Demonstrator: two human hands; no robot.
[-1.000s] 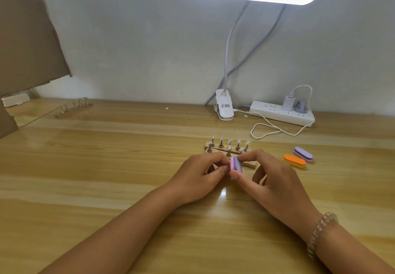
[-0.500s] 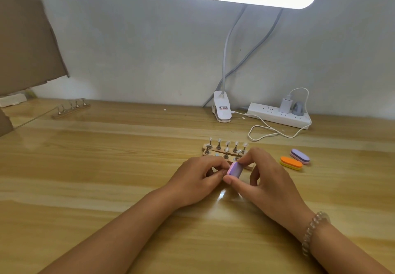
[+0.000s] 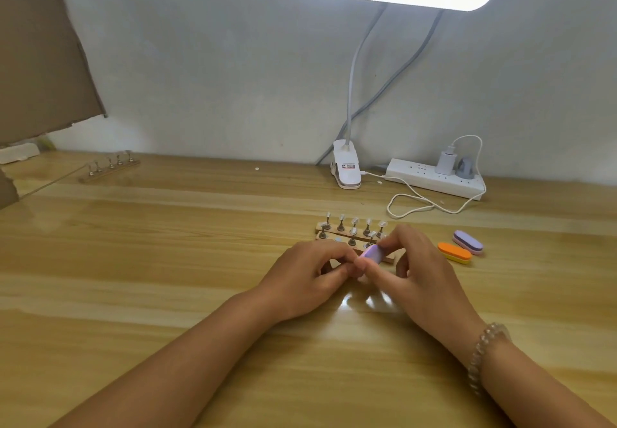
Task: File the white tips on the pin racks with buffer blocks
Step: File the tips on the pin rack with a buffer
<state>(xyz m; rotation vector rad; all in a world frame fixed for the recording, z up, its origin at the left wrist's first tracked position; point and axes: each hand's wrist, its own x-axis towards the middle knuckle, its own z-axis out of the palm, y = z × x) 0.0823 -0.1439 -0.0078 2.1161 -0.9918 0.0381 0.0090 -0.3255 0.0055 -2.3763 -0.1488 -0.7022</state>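
Three pin racks lie on the counter [image 3: 167, 260]: two side by side [image 3: 334, 229] just beyond the hands, and a third [image 3: 110, 173] well apart at the far left. The farther rack of the pair shows five pins with white tips [image 3: 354, 221]; the nearer rack is partly hidden by fingers.

There are three buffer blocks. An orange block [image 3: 454, 253] and a purple block [image 3: 467, 242] lie touching to the right. The lilac block [image 3: 372, 255] is gripped by the right hand [image 3: 424, 280] between thumb and fingers, tilted over the nearer rack.

The left hand [image 3: 307, 274] is curled, its fingertips meeting the block. I cannot tell whether its grip holds anything. Both forearms rest low on the counter.
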